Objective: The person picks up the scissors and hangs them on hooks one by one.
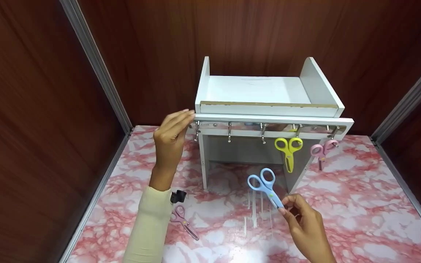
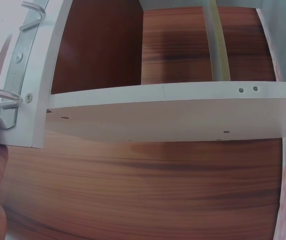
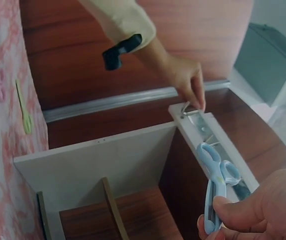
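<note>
My right hand (image 1: 305, 223) pinches blue scissors (image 1: 265, 186) by the blade end, handle loops pointing up toward the hooks. In the right wrist view these scissors (image 3: 215, 185) overlap the rail. At the left end of the white hook rail (image 1: 247, 118), my left hand (image 1: 174, 128) grips the board between fingers and thumb. Metal hooks (image 1: 229, 132) line the rail's front. Yellow scissors (image 1: 288, 153) hang by one loop from a hook toward the right, and pink scissors (image 1: 322, 151) hang from the rightmost hook.
Behind the rail stands a white shelf unit (image 1: 323, 84) with raised sides. Another pair of pink scissors (image 1: 185, 221) lies on the red-and-white marbled table (image 1: 360, 204) by the left forearm. A yellow-green object (image 3: 24, 107) lies there too. Brown wood panels (image 1: 254, 36) enclose the sides and back.
</note>
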A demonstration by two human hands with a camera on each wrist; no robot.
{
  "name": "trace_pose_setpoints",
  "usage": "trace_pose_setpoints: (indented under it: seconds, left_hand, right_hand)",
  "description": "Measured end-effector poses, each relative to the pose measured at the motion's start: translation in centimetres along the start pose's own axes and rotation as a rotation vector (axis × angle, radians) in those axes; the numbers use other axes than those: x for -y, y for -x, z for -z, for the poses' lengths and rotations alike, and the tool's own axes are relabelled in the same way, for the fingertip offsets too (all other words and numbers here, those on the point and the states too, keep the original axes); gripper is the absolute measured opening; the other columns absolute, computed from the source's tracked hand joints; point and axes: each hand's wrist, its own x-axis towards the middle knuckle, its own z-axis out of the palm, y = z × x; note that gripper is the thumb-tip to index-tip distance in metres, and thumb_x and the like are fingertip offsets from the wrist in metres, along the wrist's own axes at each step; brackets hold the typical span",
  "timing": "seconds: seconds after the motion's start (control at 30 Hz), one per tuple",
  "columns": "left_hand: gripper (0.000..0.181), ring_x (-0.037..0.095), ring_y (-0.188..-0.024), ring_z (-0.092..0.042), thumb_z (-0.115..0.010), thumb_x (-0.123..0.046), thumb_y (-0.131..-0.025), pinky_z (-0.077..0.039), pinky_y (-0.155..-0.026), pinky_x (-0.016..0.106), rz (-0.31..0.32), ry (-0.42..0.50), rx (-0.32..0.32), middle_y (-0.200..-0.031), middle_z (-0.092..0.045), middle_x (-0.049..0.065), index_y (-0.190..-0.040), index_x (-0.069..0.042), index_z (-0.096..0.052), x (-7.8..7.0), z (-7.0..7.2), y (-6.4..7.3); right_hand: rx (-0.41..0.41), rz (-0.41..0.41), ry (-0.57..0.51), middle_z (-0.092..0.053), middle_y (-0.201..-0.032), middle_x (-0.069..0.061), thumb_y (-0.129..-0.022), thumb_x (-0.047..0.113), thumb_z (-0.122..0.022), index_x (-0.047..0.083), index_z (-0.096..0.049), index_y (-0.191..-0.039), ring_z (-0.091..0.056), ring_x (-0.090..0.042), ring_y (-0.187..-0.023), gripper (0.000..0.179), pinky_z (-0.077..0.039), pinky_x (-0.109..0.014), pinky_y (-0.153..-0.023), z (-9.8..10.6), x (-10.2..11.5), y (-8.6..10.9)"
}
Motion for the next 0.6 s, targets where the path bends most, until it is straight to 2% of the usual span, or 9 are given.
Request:
trace_pose_setpoints:
  seconds: [0.17,0.27,0.6]
  left_hand:
    - [0.018,0.023,-0.099,-0.064,-0.067,0.003,-0.083,-0.052,-0.088,0.030,-0.004,-0.003,0.001,-0.104,-0.071,0.006,-0.099,-0.003,-0.074,-0.1,0.1,-0.1]
    - [0.019,0.024,-0.098,-0.064,-0.067,0.003,-0.082,-0.052,-0.088,0.031,-0.008,-0.002,-0.001,-0.103,-0.071,0.006,-0.099,-0.003,-0.074,-0.1,0.1,-0.1]
    - [0.018,0.023,-0.099,-0.064,-0.068,0.003,-0.082,-0.052,-0.088,0.031,-0.001,0.005,-0.002,-0.103,-0.071,0.007,-0.098,-0.003,-0.074,-0.1,0.0,0.0]
  right_hand:
    - [-0.018,0.031,-0.017,-0.058,-0.074,-0.001,-0.080,-0.012,-0.066,0.004,-0.059,-0.089,-0.053,-0.018,-0.057,0.020,-0.042,-0.022,-0.044,0.6,2.5,-0.5]
    - [-0.027,0.054,-0.024,-0.058,-0.074,-0.002,-0.079,-0.014,-0.066,0.003,-0.059,-0.089,-0.052,-0.018,-0.056,0.021,-0.041,-0.021,-0.044,0.7,3.0,-0.7]
    - [-0.030,0.030,-0.018,-0.059,-0.075,0.003,-0.080,-0.008,-0.069,0.008,-0.059,-0.091,-0.052,-0.013,-0.057,0.022,-0.042,-0.019,-0.045,0.1,0.3,-1.5]
